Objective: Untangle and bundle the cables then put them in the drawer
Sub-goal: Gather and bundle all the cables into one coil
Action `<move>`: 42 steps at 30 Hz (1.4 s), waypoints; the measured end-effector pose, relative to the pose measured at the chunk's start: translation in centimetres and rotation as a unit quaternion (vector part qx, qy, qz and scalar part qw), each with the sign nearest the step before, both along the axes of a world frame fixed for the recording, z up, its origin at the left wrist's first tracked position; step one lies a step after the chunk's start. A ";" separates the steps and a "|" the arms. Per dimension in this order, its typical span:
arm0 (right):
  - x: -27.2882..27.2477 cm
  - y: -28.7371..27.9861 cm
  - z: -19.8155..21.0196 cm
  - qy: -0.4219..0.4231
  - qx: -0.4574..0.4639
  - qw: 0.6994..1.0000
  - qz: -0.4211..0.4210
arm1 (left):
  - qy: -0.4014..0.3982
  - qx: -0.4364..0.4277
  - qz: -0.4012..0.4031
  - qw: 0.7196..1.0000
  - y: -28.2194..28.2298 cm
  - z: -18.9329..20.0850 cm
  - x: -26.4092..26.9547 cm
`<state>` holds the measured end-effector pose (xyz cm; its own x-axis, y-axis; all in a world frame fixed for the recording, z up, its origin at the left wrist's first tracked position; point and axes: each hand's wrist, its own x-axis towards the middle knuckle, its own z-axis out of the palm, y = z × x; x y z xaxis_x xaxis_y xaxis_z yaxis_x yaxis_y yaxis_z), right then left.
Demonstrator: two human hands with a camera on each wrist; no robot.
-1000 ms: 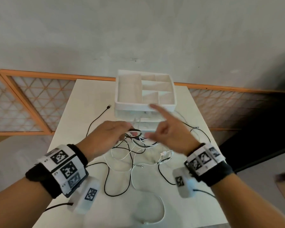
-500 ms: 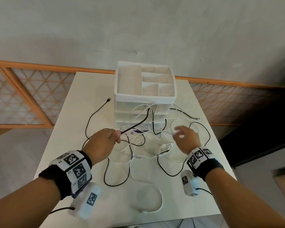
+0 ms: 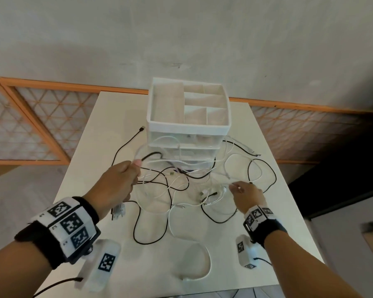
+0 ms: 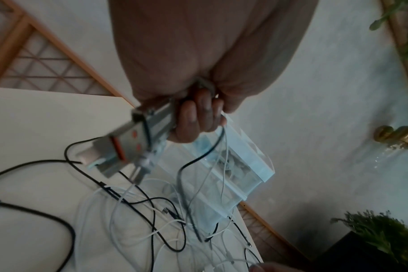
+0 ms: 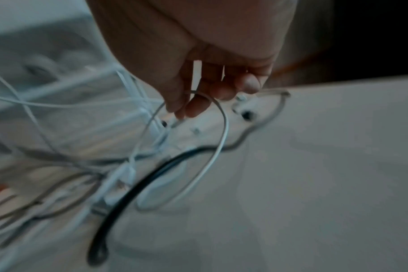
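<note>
A tangle of black and white cables (image 3: 177, 183) lies on the white table (image 3: 108, 117) in front of a white drawer unit (image 3: 188, 127) with clear drawers (image 3: 194, 151). My left hand (image 3: 136, 168) is raised left of the tangle and grips black and white cable strands. In the left wrist view the left hand (image 4: 198, 114) also holds a small silver and orange adapter (image 4: 128, 147). My right hand (image 3: 234, 187) is low at the tangle's right side. Its fingers (image 5: 193, 106) pinch a loop of white cable (image 5: 221, 132).
An orange lattice railing (image 3: 41, 125) runs behind the table below a grey wall. A dark opening (image 3: 342, 158) lies to the right. One black cable end (image 3: 142, 128) reaches left of the drawer unit. A white cable loop (image 3: 196, 265) lies near the front edge.
My right hand has dropped from in front of the drawers to the right side of the tangle and taken hold of a white cable. The hands have drawn apart, spreading the strands.
</note>
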<state>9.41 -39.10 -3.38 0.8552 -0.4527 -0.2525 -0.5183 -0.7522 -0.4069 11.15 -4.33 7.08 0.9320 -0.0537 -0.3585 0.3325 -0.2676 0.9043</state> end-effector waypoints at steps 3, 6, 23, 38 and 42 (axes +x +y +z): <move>1.0 1.5 5.5 -0.038 0.038 0.989 0.141 | 0.027 -0.055 0.029 0.998 0.3 0.4 0.5; 1.1 4.8 11.0 -0.099 0.129 0.962 0.221 | 0.038 -0.111 0.029 0.993 0.1 1.1 0.8; 1.4 13.6 16.9 -0.154 0.233 0.917 0.284 | -0.079 -0.106 -0.147 0.980 -0.6 5.5 -0.6; 3.4 8.9 22.0 -0.440 0.162 0.879 0.091 | -0.084 0.118 -0.176 0.974 2.0 3.1 0.8; 4.4 5.6 15.8 -0.190 0.194 0.961 -0.053 | -0.109 -0.055 -0.036 0.992 2.9 3.7 2.0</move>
<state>13.78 -33.49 12.39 0.8735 -0.4767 -0.0992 -0.3426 -0.4568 -0.8209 13.18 -1.48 10.81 0.9791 -0.1509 -0.1366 0.1089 -0.1784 0.9779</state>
